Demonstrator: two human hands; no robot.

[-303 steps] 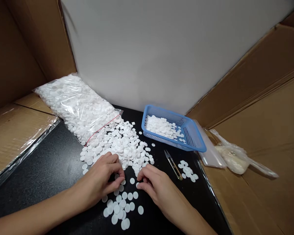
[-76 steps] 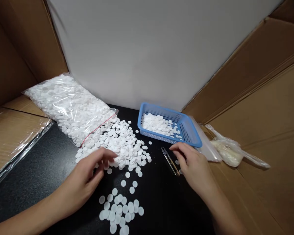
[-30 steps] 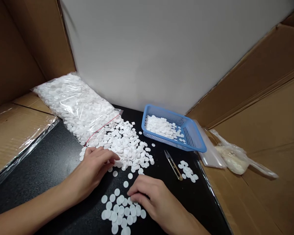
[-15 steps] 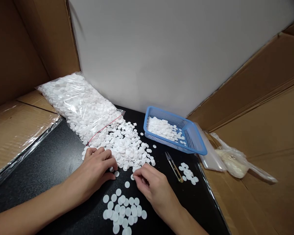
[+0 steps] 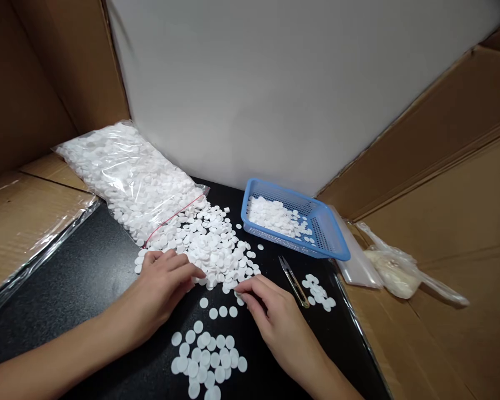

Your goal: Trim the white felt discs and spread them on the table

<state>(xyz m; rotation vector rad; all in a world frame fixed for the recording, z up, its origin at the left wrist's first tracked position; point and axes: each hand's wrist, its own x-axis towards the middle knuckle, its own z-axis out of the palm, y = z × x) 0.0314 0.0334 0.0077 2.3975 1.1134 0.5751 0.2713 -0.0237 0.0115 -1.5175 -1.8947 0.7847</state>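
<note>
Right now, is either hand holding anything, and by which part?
I can't tell whether the right hand pinches the white disc nearest it; the left hand shows nothing held.

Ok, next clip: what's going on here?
A person has both bare hands among small white discs on a black tabletop. The left hand is at the near edge of a loose heap in front of a clear plastic bag full of discs. The right hand's fingertips are at a disc; whether it is gripped is unclear. A scattered group lies nearer the person. Farther right are thread snips, a small cluster and a blue basket holding more discs.
</note>
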